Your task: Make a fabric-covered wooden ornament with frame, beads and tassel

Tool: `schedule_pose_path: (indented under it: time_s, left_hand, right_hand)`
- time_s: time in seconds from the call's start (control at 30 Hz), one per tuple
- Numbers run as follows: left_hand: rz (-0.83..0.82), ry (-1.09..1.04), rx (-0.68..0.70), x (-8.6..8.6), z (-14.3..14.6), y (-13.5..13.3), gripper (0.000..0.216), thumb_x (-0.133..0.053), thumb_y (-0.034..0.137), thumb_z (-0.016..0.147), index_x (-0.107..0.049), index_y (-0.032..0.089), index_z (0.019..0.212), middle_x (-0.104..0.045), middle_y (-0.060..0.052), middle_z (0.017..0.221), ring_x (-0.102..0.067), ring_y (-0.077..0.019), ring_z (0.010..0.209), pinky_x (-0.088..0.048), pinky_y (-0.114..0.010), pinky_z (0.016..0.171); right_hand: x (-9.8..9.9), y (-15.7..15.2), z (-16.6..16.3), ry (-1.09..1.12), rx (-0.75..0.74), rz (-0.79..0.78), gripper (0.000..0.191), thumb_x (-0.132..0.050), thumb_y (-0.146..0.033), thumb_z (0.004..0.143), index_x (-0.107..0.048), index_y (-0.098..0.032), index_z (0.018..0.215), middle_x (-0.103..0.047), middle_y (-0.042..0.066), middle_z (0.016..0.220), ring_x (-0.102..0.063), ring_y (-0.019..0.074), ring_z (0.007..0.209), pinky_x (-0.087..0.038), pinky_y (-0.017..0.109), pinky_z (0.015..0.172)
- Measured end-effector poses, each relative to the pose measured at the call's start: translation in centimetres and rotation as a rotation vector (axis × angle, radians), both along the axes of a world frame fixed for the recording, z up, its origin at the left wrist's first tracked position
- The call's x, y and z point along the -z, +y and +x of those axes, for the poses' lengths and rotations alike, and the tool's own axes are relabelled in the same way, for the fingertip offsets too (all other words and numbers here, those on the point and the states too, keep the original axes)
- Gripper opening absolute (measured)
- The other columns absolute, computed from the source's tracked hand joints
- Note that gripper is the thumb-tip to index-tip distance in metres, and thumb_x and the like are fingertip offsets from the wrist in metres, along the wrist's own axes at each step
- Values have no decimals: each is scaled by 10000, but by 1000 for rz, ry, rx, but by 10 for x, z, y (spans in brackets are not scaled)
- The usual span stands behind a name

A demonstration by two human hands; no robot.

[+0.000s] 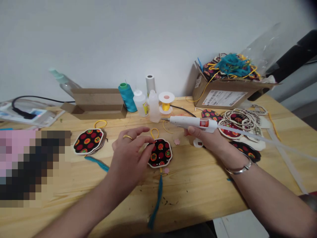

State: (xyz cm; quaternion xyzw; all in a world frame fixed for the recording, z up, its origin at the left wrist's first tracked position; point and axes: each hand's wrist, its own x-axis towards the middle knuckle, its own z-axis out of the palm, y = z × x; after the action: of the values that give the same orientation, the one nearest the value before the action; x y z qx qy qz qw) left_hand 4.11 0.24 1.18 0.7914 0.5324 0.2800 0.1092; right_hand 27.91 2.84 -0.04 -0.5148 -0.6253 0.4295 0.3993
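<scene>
On the table in front of me lies a black fabric pendant [160, 153] with red and orange patterns, a pale scalloped frame, a yellow loop above and a teal tassel [159, 201] below. Small whitish dots show on its face. My left hand [135, 150] is at its upper left edge, thumb and index finger pinched together; whatever they hold is hidden. My right hand [205, 135] grips a white hot glue gun [193, 122], its nozzle pointing left above the pendant. Pink flower-shaped pieces [176, 141] lie close to the pendant.
Left, a stack of similar pendants [88, 142] sits before an open cardboard box [99, 110]. Teal thread [127, 97], plastic bottles [155, 107] and a yellow cord spool [166, 99] line the wall. Right stand a filled carton [223, 94] and loose frames [237, 122].
</scene>
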Motion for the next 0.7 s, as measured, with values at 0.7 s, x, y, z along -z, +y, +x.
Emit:
schedule_pose_path:
  time_s: [0.7]
  left_hand:
    - [-184, 170, 58, 12, 18, 10, 143, -592, 243, 823, -725, 276, 782, -629, -43, 870, -438, -259, 923, -304, -432, 773]
  right_hand:
    - [-2, 3, -1, -23, -157, 36, 446, -569, -583, 784, -687, -156, 724, -618, 16, 586, -456, 94, 490, -327, 211, 425]
